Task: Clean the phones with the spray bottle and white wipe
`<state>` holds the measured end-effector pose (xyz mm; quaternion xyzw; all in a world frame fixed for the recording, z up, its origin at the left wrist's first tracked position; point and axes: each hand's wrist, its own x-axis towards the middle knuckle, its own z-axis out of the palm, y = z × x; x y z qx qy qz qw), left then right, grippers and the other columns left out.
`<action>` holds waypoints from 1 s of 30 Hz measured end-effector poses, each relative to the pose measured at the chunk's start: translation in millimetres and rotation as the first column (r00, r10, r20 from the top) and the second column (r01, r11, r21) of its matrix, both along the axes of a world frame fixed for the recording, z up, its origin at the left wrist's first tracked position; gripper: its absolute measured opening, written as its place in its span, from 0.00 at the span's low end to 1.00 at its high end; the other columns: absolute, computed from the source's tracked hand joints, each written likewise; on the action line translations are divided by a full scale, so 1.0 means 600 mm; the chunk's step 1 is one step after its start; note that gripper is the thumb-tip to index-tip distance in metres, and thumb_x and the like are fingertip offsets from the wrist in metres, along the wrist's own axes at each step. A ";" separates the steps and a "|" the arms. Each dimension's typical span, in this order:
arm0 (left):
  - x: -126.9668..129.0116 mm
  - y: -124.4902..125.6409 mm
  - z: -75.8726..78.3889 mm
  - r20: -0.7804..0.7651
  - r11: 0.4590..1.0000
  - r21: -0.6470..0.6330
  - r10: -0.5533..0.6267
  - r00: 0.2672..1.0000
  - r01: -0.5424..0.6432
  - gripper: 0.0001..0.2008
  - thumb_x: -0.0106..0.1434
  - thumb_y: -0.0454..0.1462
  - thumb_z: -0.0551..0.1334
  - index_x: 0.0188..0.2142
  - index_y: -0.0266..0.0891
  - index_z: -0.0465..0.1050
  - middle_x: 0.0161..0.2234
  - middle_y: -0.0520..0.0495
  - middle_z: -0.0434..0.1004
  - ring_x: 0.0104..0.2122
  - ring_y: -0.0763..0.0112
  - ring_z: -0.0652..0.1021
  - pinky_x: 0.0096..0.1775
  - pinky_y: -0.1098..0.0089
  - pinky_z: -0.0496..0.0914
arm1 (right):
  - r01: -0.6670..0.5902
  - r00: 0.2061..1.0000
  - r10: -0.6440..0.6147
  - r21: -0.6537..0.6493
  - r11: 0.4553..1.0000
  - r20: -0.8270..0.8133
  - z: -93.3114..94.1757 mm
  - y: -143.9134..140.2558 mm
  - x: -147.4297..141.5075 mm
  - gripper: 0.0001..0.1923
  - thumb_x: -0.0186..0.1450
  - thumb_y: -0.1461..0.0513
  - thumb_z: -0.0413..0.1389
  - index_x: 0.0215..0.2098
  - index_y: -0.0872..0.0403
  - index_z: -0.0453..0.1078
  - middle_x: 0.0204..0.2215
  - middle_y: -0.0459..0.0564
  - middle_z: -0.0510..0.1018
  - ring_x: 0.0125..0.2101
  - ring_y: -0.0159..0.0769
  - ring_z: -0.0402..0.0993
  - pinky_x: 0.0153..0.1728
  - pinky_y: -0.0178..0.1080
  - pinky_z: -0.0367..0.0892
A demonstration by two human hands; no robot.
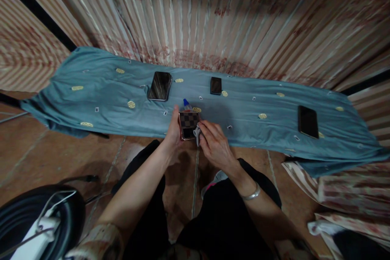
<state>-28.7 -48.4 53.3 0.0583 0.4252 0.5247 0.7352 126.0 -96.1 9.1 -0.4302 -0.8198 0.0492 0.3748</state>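
Striped curtain (213,16) behind, brown tile floor (27,150), blue cloth (100,89) spread w/ dim light.

Home interior, floor level: brown tiled floor (27,146) across lower frame, patterned striped curtain (213,12) filling the top, a blue embroidered cloth (100,85) spread mid-frame with phones (160,85) on it, bedding (350,195) bundled at right edge.

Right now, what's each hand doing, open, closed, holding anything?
Left hand: closed on the checkered phone, gripping its left edge.
Right hand: closed on a small pale cloth, pressed against the phone.
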 end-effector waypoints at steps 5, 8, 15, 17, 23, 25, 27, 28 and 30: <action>-0.002 0.002 0.004 -0.004 1.000 0.009 0.015 1.000 -0.015 0.29 0.75 0.58 0.51 0.42 0.36 0.77 0.28 0.42 0.84 0.31 0.60 0.86 0.33 0.67 0.78 | 0.029 0.999 -0.030 0.068 0.997 0.013 -0.006 -0.002 -0.004 0.20 0.76 0.67 0.48 0.61 0.57 0.75 0.52 0.61 0.82 0.51 0.47 0.79 0.56 0.53 0.78; 0.000 0.000 0.004 -0.013 1.000 0.017 0.012 1.000 -0.012 0.28 0.76 0.57 0.50 0.41 0.37 0.76 0.27 0.43 0.83 0.30 0.61 0.86 0.32 0.68 0.78 | 0.022 1.000 -0.024 0.099 0.995 0.014 -0.006 -0.002 -0.004 0.20 0.76 0.67 0.48 0.61 0.58 0.75 0.52 0.62 0.82 0.50 0.47 0.79 0.55 0.53 0.78; 0.011 -0.005 -0.004 -0.038 0.999 0.026 0.036 0.999 -0.035 0.26 0.72 0.58 0.57 0.46 0.38 0.75 0.33 0.43 0.85 0.34 0.60 0.86 0.36 0.67 0.79 | -0.034 0.999 0.036 0.049 0.998 -0.032 0.006 -0.016 -0.020 0.19 0.77 0.66 0.48 0.61 0.55 0.74 0.52 0.60 0.83 0.52 0.46 0.80 0.57 0.52 0.78; 0.015 -0.006 -0.005 -0.030 0.999 0.009 0.037 0.999 -0.037 0.25 0.72 0.58 0.58 0.46 0.38 0.74 0.35 0.43 0.85 0.35 0.61 0.86 0.37 0.67 0.79 | -0.066 0.996 0.069 0.057 0.996 -0.056 0.012 -0.022 -0.027 0.20 0.77 0.67 0.48 0.62 0.54 0.73 0.52 0.59 0.83 0.53 0.44 0.80 0.58 0.50 0.78; 0.017 -0.006 -0.002 -0.020 1.000 -0.001 0.030 0.999 -0.030 0.23 0.77 0.55 0.52 0.47 0.39 0.73 0.32 0.46 0.84 0.34 0.64 0.86 0.36 0.69 0.78 | -0.051 0.999 0.052 0.065 0.997 -0.011 0.018 -0.016 -0.022 0.17 0.77 0.66 0.48 0.56 0.54 0.77 0.50 0.58 0.84 0.50 0.44 0.81 0.55 0.49 0.79; 0.014 -0.005 -0.004 -0.045 1.000 0.009 0.022 0.999 -0.021 0.24 0.76 0.56 0.53 0.47 0.39 0.74 0.29 0.47 0.83 0.30 0.64 0.85 0.32 0.70 0.76 | -0.028 1.000 0.028 0.069 0.997 0.010 0.016 -0.010 -0.015 0.16 0.77 0.66 0.48 0.53 0.56 0.78 0.49 0.59 0.84 0.47 0.45 0.81 0.53 0.49 0.80; 0.013 -0.004 -0.008 -0.061 1.000 0.021 0.011 0.998 -0.010 0.25 0.75 0.57 0.53 0.47 0.38 0.74 0.28 0.47 0.82 0.28 0.64 0.83 0.30 0.69 0.75 | -0.020 1.000 0.019 0.072 0.997 0.018 0.015 -0.007 -0.012 0.16 0.77 0.66 0.48 0.53 0.56 0.78 0.48 0.60 0.84 0.47 0.45 0.81 0.52 0.49 0.80; 0.014 -0.004 -0.010 -0.065 1.000 0.025 0.009 0.998 -0.008 0.26 0.75 0.57 0.53 0.47 0.38 0.74 0.28 0.47 0.82 0.27 0.64 0.83 0.30 0.69 0.75 | -0.020 1.000 0.019 0.071 0.997 0.018 0.015 -0.008 -0.011 0.16 0.77 0.66 0.48 0.53 0.56 0.78 0.48 0.60 0.84 0.47 0.45 0.81 0.52 0.49 0.80; 0.016 -0.004 -0.013 -0.062 1.000 0.021 0.013 0.998 -0.012 0.26 0.75 0.57 0.53 0.47 0.38 0.74 0.28 0.47 0.82 0.28 0.64 0.83 0.31 0.70 0.75 | -0.022 1.000 0.021 0.062 0.998 0.010 0.017 -0.012 -0.014 0.17 0.77 0.66 0.48 0.54 0.56 0.78 0.49 0.59 0.83 0.48 0.45 0.80 0.53 0.49 0.79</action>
